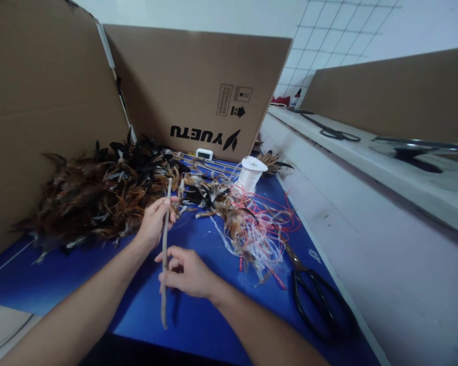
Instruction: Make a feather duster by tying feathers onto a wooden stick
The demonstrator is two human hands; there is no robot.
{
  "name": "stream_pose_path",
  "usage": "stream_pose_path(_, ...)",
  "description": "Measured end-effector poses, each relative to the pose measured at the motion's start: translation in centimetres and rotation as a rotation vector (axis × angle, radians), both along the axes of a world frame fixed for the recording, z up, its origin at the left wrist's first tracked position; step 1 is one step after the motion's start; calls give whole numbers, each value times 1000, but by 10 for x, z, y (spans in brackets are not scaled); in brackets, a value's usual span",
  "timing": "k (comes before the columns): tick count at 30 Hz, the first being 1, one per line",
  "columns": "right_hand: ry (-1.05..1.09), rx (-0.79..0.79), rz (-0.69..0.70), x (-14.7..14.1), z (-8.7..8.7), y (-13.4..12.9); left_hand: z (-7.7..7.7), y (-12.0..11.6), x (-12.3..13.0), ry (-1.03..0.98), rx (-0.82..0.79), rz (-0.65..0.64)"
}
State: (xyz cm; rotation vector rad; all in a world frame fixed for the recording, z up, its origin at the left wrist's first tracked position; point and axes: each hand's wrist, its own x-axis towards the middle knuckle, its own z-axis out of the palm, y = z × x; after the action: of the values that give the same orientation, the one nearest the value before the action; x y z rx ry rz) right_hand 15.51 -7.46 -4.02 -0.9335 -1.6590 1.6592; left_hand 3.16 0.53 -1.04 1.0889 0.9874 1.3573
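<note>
A thin, greyish-brown stick point(165, 244) stands nearly upright in the picture, above the blue tabletop point(209, 234). My left hand point(156, 218) pinches it near its upper end. Lower down, my right hand point(187, 272) has its fingers closed around the same stick. Left of my hands lies a big heap of brown and black feathers point(99, 193). A smaller bunch of feathers point(206, 193) lies just beyond my left hand. Tangled white and pink ribbon strips point(263, 234) are to the right, beside a white spool point(249, 175).
Black-handled scissors point(320, 305) lie at the table's right edge. Cardboard panels point(198, 81) wall the back and left. A small white digital device point(204, 154) sits at the back near several thin sticks. On the right ledge point(301, 119) rest another pair of scissors point(334, 133) and a small bottle point(295, 98).
</note>
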Motion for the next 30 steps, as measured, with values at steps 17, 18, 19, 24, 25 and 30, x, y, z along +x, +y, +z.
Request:
stream_pose_path(17,230,-106,-154,2,-2,17,37,63,-97,755,398,477)
stream_pose_path(18,230,-104,-152,2,-3,17,43,70,-108,797,395,510)
stream_pose_path(19,231,-101,-152,2,-3,17,50,76,-118,825,396,539)
stream_pose_path(24,234,-89,-141,1,-2,18,74,92,-140,989,414,628)
stream_pose_path(25,232,-86,-139,1,-1,18,77,93,-140,1030,424,623)
stream_pose_path(30,238,-95,-141,2,-1,18,77,103,-136,1279,450,525)
